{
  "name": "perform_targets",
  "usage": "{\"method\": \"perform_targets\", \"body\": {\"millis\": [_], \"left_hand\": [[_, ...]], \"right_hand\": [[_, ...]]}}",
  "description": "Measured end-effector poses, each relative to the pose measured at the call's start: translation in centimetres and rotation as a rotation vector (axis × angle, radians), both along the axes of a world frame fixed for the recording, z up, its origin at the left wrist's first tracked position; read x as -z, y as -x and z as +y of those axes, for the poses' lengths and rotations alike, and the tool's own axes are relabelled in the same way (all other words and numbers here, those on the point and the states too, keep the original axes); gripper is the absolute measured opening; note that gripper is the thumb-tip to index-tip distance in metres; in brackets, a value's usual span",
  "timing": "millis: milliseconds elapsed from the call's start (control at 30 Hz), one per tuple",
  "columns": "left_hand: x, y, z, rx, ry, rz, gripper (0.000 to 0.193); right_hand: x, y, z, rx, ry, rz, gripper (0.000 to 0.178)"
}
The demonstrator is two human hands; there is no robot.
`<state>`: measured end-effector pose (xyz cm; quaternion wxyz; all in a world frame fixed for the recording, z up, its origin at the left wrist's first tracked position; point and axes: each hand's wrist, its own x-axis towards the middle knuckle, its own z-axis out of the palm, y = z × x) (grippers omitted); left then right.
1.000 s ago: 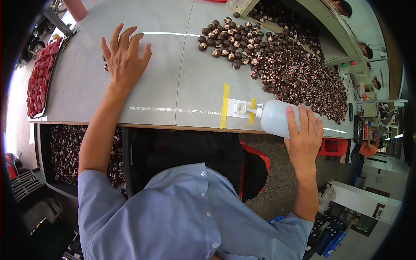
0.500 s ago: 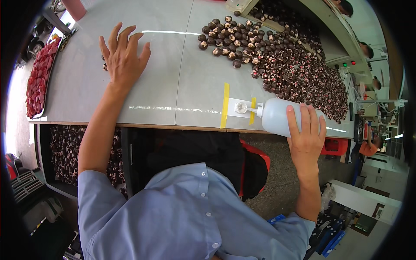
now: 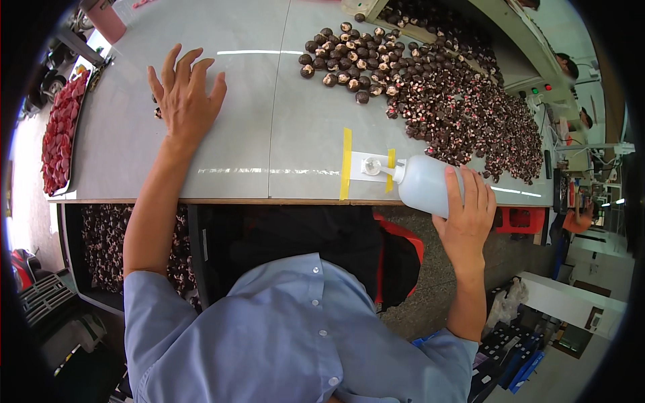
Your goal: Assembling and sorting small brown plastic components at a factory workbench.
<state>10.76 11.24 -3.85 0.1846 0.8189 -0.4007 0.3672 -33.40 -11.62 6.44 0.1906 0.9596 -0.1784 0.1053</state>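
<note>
My right hand grips a translucent white squeeze bottle, tilted with its thin nozzle pointing left. The nozzle tip meets or hangs just over a small clear round piece on a white card, which yellow tape holds at the bench's near edge. My left hand is over the grey tabletop at the left, fingers spread and curved, holding nothing visible. Beside and partly beneath its fingers are a few small dark and pale pieces, mostly hidden.
Dark round balls with pale patches lie at the back, beside a heap of smaller dark, pink-flecked pieces. A tray of red pieces stands far left, a pink cylinder behind it. Below the bench sits a black bin of dark pieces.
The bottle has tipped further and shifted slightly left, its nozzle now at the clear piece. My right hand moved with it. My left hand looks nearly unchanged; the whole view shifted slightly.
</note>
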Motion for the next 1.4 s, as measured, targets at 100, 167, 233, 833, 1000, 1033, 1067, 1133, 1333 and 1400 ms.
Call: {"method": "perform_targets", "body": {"millis": [100,167,233,833,1000,1033,1067,1133,1333,1400], "left_hand": [[0.0,0.0,-0.1,0.006,-0.01,0.013,0.026],[0.0,0.0,-0.1,0.017,-0.015,0.014,0.026],[0.0,-0.1,0.1,0.007,-0.027,0.018,0.026],[0.6,-0.6,0.4,-0.002,-0.108,-0.003,0.029],[0.5,-0.8,0.4,-0.015,-0.126,-0.01,0.028],[0.6,-0.7,0.2,-0.007,-0.125,-0.002,0.028],[0.6,-0.6,0.0,-0.006,-0.129,0.003,0.028],[0.7,-0.5,-0.3,0.005,-0.126,-0.011,0.028],[0.8,-0.3,-0.2,0.016,-0.135,-0.006,0.028],[1.0,-0.6,-0.1,0.016,-0.139,-0.016,0.029]], "right_hand": [[0.7,0.4,0.0,0.029,-0.109,-0.06,0.102],[0.8,0.6,0.4,0.068,-0.209,-0.107,0.103],[0.8,0.7,0.8,0.103,-0.309,-0.159,0.104],[5.8,10.3,-9.5,0.211,-0.878,-1.34,0.099],[7.6,13.2,-16.7,0.507,-0.715,-1.573,0.092],[8.1,14.2,-18.1,0.546,-0.615,-1.591,0.095],[8.7,14.7,-19.4,0.583,-0.528,-1.606,0.097],[9.0,15.0,-21.0,0.576,-0.474,-1.608,0.099],[10.3,14.5,-24.1,0.64,-0.366,-1.522,0.106],[10.9,13.9,-23.4,0.665,-0.338,-1.474,0.107]]}}
